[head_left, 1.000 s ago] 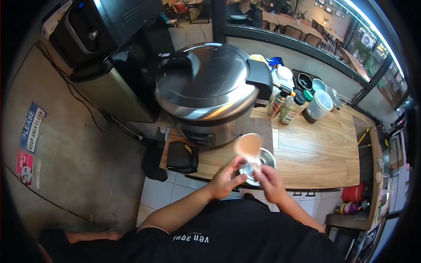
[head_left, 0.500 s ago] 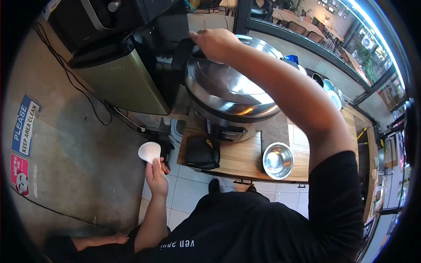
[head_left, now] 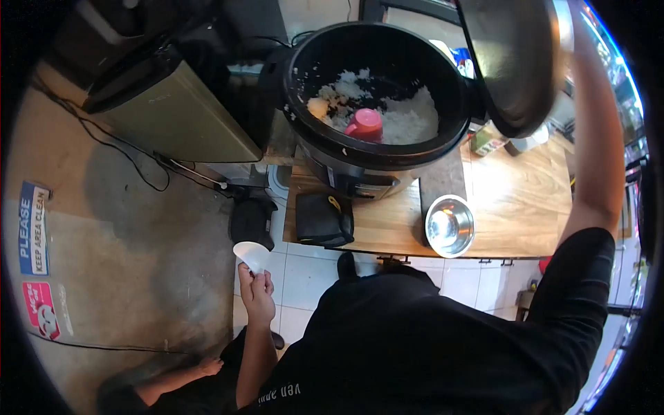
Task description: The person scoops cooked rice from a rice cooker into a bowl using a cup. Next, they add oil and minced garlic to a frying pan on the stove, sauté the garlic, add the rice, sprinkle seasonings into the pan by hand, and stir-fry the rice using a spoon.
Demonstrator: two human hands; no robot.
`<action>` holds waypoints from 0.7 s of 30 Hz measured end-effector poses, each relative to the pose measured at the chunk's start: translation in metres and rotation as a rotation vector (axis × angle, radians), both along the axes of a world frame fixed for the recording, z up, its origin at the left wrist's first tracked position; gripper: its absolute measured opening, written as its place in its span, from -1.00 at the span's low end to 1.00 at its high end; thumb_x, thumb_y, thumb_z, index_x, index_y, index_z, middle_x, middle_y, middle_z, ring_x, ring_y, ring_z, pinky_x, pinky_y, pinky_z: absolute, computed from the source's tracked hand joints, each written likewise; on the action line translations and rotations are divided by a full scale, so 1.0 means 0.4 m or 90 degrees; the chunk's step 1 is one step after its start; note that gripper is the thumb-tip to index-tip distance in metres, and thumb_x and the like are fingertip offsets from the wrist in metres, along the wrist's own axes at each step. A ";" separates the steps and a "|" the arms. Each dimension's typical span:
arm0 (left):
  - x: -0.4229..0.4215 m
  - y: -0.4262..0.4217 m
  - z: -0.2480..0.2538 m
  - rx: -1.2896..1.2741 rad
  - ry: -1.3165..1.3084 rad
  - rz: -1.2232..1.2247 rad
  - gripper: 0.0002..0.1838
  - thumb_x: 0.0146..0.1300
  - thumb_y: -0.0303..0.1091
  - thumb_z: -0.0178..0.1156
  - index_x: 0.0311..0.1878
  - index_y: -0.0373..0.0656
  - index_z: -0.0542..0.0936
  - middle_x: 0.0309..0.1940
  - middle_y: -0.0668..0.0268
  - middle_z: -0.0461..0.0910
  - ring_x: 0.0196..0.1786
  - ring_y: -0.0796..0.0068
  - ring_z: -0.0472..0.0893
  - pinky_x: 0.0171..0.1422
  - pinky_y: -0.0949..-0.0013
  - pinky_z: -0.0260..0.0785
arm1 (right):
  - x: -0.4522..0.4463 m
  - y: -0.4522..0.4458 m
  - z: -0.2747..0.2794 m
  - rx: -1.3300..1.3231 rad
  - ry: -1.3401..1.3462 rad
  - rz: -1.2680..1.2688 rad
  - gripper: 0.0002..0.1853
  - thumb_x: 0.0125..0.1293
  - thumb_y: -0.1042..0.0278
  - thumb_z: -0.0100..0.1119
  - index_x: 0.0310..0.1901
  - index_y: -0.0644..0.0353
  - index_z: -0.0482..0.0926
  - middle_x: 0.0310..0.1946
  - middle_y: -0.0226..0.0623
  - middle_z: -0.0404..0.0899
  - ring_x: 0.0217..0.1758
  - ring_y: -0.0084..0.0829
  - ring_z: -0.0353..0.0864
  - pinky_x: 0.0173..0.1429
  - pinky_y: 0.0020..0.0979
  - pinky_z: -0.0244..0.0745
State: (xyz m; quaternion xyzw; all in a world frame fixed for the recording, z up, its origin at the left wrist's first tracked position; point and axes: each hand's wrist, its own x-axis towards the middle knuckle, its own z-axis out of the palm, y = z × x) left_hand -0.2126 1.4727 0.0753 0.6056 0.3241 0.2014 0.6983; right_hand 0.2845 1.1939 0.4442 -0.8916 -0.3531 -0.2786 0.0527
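Clearly, the round pot [head_left: 373, 48] has dark, smooth walls around clumpy white rice [head_left: 415, 117] and a pink cup [head_left: 369, 124] (handle pointing left). Its broad metal lid [head_left: 515, 62] stands raised alongside; a shiny round bowl [head_left: 449, 225] sits on wood grain. The left hand [head_left: 257, 294] has its fingers closed round a thin white paddle [head_left: 252, 256], well apart from the pot; the right hand is hidden by the lid, its grip impossible to tell.

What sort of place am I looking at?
Probably a restaurant or café kitchen: a large rice cooker holding rice, a metal bowl on the wooden counter, and a "Keep Area Clean" sign.
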 end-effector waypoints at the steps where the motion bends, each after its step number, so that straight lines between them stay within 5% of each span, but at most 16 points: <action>1: 0.013 0.005 0.005 0.045 -0.002 -0.022 -0.80 0.56 -0.43 -0.03 0.13 -0.25 0.47 -0.34 0.39 0.43 -0.49 0.74 0.28 -0.42 0.58 0.13 | 0.008 -0.089 -0.029 -0.003 0.002 -0.022 -0.61 0.25 0.08 0.45 0.00 0.11 0.68 -0.02 -0.06 0.74 0.09 -0.20 0.70 0.30 -0.10 0.57; 5: 0.092 0.036 0.035 0.189 0.000 -0.039 -0.84 0.61 -0.42 0.01 0.11 -0.25 0.47 -0.30 0.38 0.52 -0.39 0.74 0.38 -0.28 0.59 0.25 | 0.032 -0.358 -0.148 -0.018 -0.001 -0.085 -0.66 0.22 0.14 0.47 -0.10 0.16 0.65 -0.10 -0.08 0.72 -0.03 -0.19 0.69 0.17 -0.13 0.59; 11: 0.386 -0.014 0.386 0.435 -0.138 -0.159 -0.77 0.64 -0.33 0.13 0.21 -0.22 0.54 -0.24 0.41 0.57 -0.29 0.70 0.44 -0.18 0.55 0.30 | 0.066 -0.495 -0.093 0.023 -0.193 -0.012 -0.71 0.18 0.23 0.49 -0.25 0.22 0.61 -0.22 -0.11 0.71 -0.21 -0.18 0.69 -0.02 -0.17 0.61; 14: 0.493 -0.141 0.509 0.376 -0.203 -0.262 -0.76 0.64 -0.39 0.13 0.23 -0.29 0.54 -0.16 0.34 0.65 -0.21 0.67 0.53 -0.05 0.54 0.42 | 0.017 -0.548 -0.043 0.136 -0.373 0.069 -0.72 0.16 0.28 0.51 -0.32 0.26 0.59 -0.29 -0.12 0.70 -0.30 -0.17 0.68 -0.12 -0.19 0.62; 15: 0.520 -0.195 0.518 0.321 -0.228 -0.269 -0.75 0.62 -0.42 0.16 0.24 -0.31 0.54 -0.14 0.32 0.66 -0.20 0.66 0.56 -0.03 0.54 0.45 | -0.021 -0.563 -0.088 0.187 -0.216 -0.035 -0.50 0.37 -0.14 0.28 -0.21 0.28 0.65 -0.24 -0.08 0.74 -0.08 0.07 0.75 0.62 0.42 0.08; 17: 0.539 -0.302 0.493 0.282 -0.216 -0.363 -0.73 0.52 -0.50 0.24 0.23 -0.27 0.58 -0.14 0.31 0.73 -0.19 0.60 0.71 -0.11 0.52 0.52 | -0.100 -0.624 -0.232 0.226 0.067 0.031 -0.62 0.27 0.07 0.40 -0.14 0.27 0.69 -0.25 -0.17 0.74 -0.14 -0.11 0.72 0.35 0.13 0.28; 20: 0.562 -0.429 0.489 0.395 0.000 -0.740 -0.74 0.48 -0.39 0.25 0.18 -0.17 0.66 -0.33 0.28 0.80 -0.34 0.53 0.76 -0.19 0.41 0.53 | -0.275 -0.639 -0.543 0.106 0.693 0.295 -0.64 0.12 0.38 0.59 -0.04 0.25 0.76 -0.27 -0.30 0.74 -0.22 -0.40 0.69 -0.06 -0.30 0.59; 21: 0.571 -0.477 0.461 0.344 -0.024 -0.762 -0.70 0.48 -0.34 0.27 0.20 -0.18 0.64 -0.28 0.20 0.81 -0.32 0.38 0.80 -0.18 0.32 0.56 | -0.352 -0.587 -0.575 0.160 0.889 0.315 -0.46 0.11 0.23 0.67 0.11 0.24 0.73 -0.02 -0.17 0.74 -0.01 -0.38 0.71 0.13 -0.28 0.59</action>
